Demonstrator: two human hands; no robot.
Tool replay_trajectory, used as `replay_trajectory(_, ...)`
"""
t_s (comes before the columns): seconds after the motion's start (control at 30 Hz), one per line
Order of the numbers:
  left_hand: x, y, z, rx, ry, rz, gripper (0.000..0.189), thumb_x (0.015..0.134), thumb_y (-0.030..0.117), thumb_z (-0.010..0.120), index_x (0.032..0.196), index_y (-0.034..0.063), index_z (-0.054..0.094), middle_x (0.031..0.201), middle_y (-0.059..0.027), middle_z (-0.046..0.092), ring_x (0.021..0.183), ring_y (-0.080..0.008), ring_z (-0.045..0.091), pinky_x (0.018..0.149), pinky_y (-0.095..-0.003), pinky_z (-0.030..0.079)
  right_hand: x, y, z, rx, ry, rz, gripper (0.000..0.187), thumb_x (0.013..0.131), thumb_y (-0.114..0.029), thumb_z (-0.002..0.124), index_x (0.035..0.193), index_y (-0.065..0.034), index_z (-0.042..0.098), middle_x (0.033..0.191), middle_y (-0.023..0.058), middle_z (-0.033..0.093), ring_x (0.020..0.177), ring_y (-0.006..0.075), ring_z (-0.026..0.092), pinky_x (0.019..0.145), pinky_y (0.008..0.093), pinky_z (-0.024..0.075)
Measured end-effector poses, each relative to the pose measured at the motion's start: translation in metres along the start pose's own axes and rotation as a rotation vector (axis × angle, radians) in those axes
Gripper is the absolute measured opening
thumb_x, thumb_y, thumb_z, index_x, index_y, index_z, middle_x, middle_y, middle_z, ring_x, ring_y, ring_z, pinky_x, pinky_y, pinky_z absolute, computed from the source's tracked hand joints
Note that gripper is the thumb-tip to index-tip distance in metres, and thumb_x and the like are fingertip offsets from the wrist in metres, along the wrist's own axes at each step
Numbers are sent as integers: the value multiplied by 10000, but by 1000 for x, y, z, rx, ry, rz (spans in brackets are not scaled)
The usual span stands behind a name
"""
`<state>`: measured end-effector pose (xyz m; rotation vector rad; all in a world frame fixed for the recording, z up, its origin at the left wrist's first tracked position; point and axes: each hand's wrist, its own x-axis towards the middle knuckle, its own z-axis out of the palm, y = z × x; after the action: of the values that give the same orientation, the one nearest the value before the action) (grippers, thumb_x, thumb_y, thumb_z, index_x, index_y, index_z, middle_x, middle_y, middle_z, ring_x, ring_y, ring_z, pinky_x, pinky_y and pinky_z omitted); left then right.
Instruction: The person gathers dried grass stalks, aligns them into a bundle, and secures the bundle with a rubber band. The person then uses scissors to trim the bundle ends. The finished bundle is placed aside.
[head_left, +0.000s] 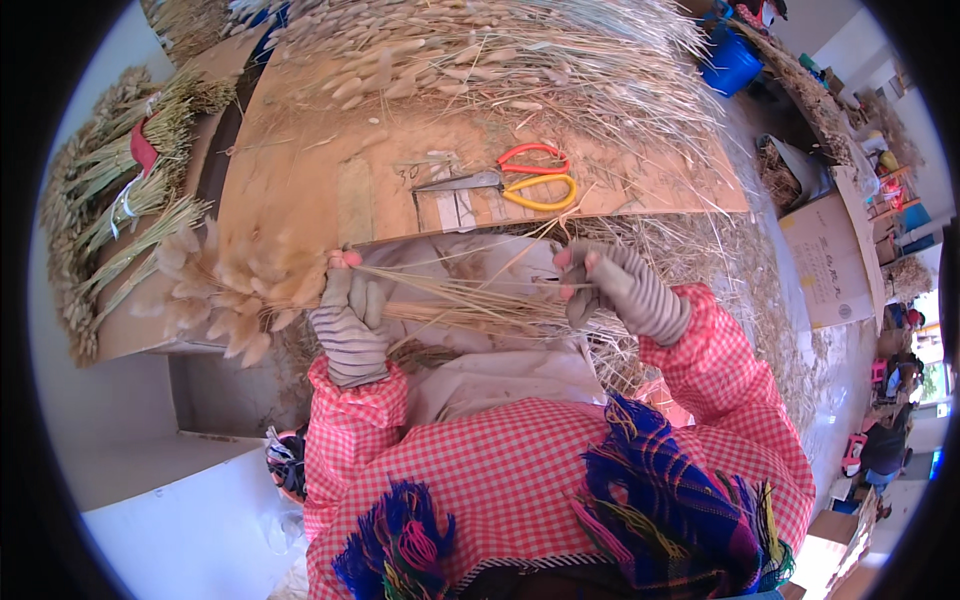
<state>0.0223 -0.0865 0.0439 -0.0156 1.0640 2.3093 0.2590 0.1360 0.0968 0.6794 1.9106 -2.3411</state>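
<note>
My left hand, in a striped glove with bare fingertips, is closed round a bunch of dried grass stems. The fluffy seed heads of the bunch fan out to the left, over the board's corner. At the right end of the stems is my right hand, gloved likewise, with its fingers curled near a few thin stems; whether it grips any is unclear. Scissors with one red and one yellow handle lie on the wooden board beyond my hands.
A large heap of dried grass covers the board's far part. Tied bundles lie on a surface at left. Loose stems litter the right side. Further right stand a cardboard box and a blue bucket; people sit in the background.
</note>
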Motion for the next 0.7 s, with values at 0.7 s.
replay_trajectory(0.7, -8, -2, 17, -109, 65, 5, 121, 978, 173, 522, 942, 59, 536, 583, 76, 345, 428, -21, 234, 385, -186, 209, -4, 3, -36, -282, 421, -209, 208, 967, -204, 499, 852, -66, 604, 827, 33, 672, 603, 71, 575, 575, 223, 496)
